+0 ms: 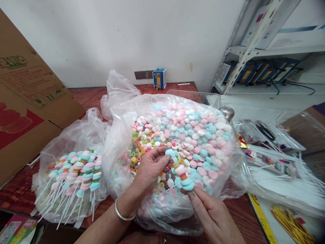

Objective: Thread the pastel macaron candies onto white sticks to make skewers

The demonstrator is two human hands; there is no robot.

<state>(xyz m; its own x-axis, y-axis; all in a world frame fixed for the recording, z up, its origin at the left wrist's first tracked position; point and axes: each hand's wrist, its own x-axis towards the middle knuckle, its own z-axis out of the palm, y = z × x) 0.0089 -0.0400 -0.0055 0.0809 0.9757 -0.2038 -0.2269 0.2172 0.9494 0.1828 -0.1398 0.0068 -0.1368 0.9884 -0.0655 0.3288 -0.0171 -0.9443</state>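
Note:
My left hand [149, 167] is closed in a pinch on a pale blue marshmallow [169, 153]. My right hand [212, 211] grips the lower end of a candy skewer [181, 171], threaded with blue, pink and white marshmallows and coloured gummy rings. The blue marshmallow is at the skewer's upper end; whether it is on the stick I cannot tell. Both hands are over a big clear plastic bag [114, 149], open at the top. Inside are loose pink, blue and white marshmallows [200, 152] and small gummy rings [139, 145].
Several candy skewers [76, 169] with white sticks lie on a plastic bag at the left. A cardboard box [35, 84] stands behind them. To the right are white sticks [284, 189], gold twist ties [291, 222], scissors [265, 130] and a shelf rack [243, 57]. A blue device [159, 79] stands by the wall.

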